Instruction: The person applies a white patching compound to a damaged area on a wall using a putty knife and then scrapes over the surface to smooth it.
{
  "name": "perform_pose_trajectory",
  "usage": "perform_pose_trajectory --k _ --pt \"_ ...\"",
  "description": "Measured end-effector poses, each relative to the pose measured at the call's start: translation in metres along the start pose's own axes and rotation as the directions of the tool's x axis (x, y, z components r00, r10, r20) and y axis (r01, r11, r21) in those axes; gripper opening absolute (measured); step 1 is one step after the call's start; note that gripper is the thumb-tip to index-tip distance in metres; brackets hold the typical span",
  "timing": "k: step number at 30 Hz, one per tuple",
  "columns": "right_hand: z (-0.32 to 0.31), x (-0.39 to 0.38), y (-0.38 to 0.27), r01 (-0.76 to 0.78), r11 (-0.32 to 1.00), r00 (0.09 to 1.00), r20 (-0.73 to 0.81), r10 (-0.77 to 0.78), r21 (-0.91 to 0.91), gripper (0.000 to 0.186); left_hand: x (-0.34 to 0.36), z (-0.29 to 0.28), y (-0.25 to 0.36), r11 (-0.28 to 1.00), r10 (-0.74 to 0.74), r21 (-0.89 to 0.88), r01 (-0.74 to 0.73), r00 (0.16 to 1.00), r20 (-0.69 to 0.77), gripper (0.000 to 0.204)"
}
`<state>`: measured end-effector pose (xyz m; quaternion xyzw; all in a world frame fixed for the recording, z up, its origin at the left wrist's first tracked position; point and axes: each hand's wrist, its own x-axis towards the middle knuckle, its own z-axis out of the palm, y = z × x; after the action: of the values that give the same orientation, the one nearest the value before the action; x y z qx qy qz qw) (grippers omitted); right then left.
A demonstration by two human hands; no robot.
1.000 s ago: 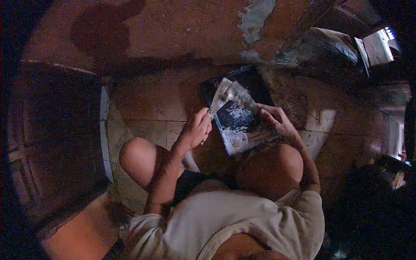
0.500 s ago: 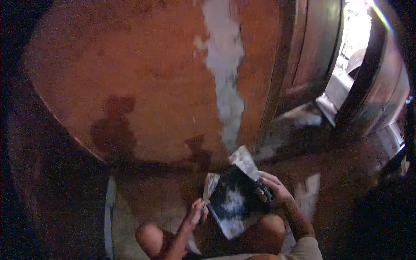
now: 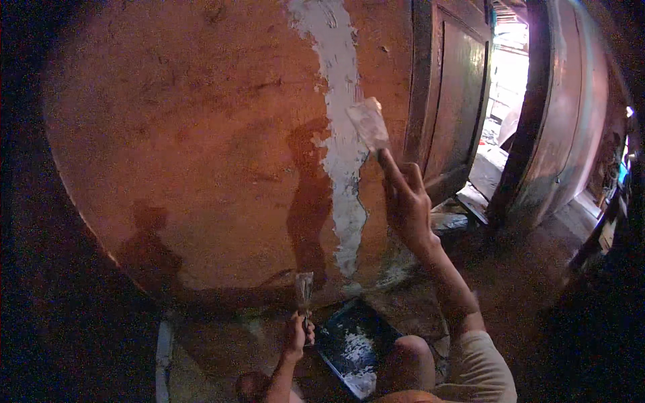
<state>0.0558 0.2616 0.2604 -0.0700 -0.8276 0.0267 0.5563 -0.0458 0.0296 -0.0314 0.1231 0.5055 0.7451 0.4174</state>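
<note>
The largest thing is an orange-brown wall (image 3: 222, 148), which fills the upper left and the centre of the frame; its left edge bends and is lost in the dark rim. In the upper right stands a brown panelled door (image 3: 458, 101), cut off by the top edge, and the bright opening beside it is too washed out for reading its details. A pale grey strip (image 3: 339, 74) runs down the wall, almost vertical, from the top edge to the lower centre. There, a black tray (image 3: 368, 316) lies on the floor, its long axis slanting from upper left to lower right; its right side is partly hidden by a knee (image 3: 411, 356), and the bottom edge cuts near its lower corner.

The right hand (image 3: 410, 205), right of the centre, is closed around the handle of a wide scraper (image 3: 369, 125). This scraper points up and slightly left, its blade in front of the strip's right border; whether it touches the wall, I cannot tell. The left hand (image 3: 297, 332), at lower centre, is wrapped around the dark handle of a narrower scraper (image 3: 304, 289); this one points upward, its long axis nearly vertical. White material (image 3: 358, 349) lies in the tray, its outline blurred.
</note>
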Motion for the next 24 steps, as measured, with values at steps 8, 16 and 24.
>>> perform_pose_trajectory --k 8,16,24 --pt "0.018 0.027 -0.026 0.062 0.997 0.997 -0.034 -0.063 -0.035 0.041 0.009 -0.009 -0.034 0.994 -0.096 0.047 0.094 0.995 0.028 0.027" --pt "0.008 0.063 -0.045 0.098 0.995 0.985 -0.138 -0.100 -0.021 0.053 -0.017 0.010 -0.011 0.993 -0.083 0.086 0.083 0.997 0.001 0.030" --pt "0.003 0.137 -0.043 0.116 0.976 0.958 -0.238 -0.158 -0.182 0.036 -0.013 0.008 -0.025 0.993 -0.054 0.104 0.049 0.998 0.039 0.023"
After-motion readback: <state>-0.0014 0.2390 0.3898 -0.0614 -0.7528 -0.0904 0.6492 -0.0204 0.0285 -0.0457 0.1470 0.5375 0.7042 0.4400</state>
